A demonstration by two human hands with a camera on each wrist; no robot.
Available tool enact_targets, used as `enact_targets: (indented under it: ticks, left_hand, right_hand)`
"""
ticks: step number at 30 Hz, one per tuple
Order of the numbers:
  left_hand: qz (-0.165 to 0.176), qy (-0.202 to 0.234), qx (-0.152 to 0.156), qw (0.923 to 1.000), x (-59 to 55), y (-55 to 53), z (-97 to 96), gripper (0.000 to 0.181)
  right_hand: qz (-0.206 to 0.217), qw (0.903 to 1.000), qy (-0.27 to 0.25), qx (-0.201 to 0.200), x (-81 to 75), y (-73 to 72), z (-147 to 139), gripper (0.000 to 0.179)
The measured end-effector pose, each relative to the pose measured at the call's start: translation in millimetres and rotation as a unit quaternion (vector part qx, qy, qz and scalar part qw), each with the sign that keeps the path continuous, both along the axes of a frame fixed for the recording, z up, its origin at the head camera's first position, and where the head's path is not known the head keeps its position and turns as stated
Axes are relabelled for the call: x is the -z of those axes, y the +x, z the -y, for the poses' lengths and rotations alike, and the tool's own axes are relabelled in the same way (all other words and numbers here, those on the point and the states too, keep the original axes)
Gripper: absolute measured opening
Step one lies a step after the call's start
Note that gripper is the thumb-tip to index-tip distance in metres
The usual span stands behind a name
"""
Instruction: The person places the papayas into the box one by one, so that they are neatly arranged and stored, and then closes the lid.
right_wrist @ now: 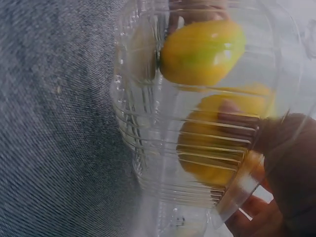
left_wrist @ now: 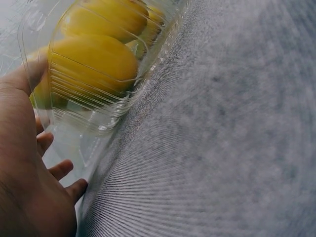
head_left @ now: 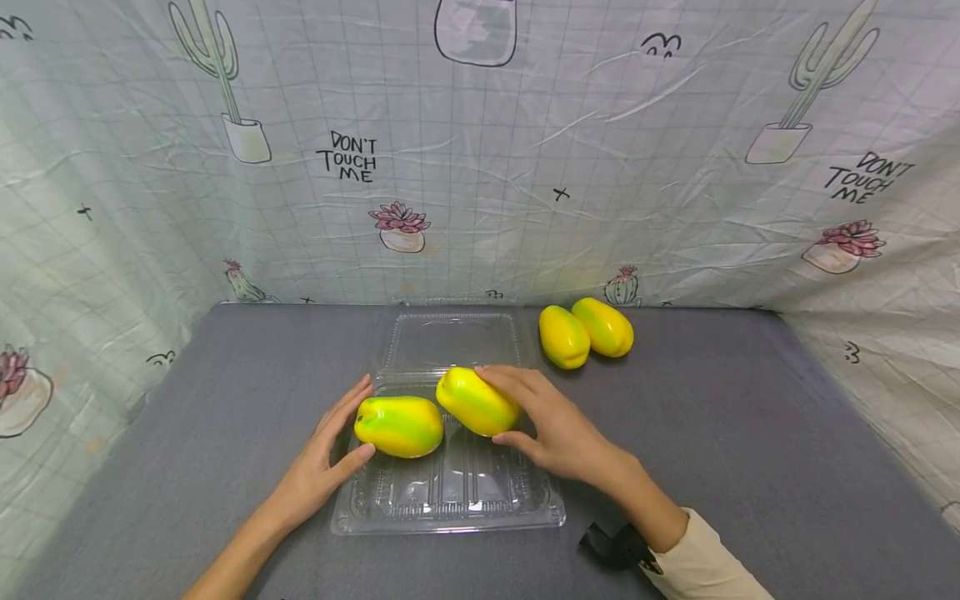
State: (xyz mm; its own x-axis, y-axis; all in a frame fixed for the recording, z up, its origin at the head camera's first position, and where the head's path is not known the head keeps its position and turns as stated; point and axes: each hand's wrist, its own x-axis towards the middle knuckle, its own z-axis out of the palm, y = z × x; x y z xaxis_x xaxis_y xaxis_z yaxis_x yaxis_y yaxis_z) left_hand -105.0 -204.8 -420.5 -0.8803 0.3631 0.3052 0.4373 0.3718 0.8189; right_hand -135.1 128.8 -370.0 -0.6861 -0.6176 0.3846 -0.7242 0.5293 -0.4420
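Across grey cloth (head_left: 712, 433), two yellow-green fruits (head_left: 399, 427) (head_left: 477, 402) sit between both hands (head_left: 322, 465) (head_left: 561, 432).

Beneath and around the fingers (head_left: 522, 386) spreads a grey desk (head_left: 712, 450); beyond them hangs a pale, creased, gridded cloth (head_left: 480, 125) printed with potted cacti (head_left: 246, 140), pink succulents (head_left: 400, 221) and the lettering (head_left: 356, 157) DON'T TOUCH ME.

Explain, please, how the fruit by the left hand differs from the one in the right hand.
The left fruit lies nearly level across the head view, while the right fruit slants downward to the right. The right fruit also sits slightly higher in that view than the left fruit. Both are smooth, rounded, and yellow with green.
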Motion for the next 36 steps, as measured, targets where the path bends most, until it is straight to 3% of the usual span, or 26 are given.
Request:
enact_targets:
  ticks: [17,36]
  left_hand:
    - [0.002,0.016,-0.048,0.9987,-3.8,3.1,-8.7,0.059]
    - [-0.009,0.025,-0.065,0.9975,-4.5,2.0,-11.3,0.056]
  right_hand:
    - [0.04,0.9968,0.069,-0.003,-1.9,3.2,1.6,0.085]
    - [0.042,0.9968,0.068,-0.003,-5.4,5.3,2.3,0.077]
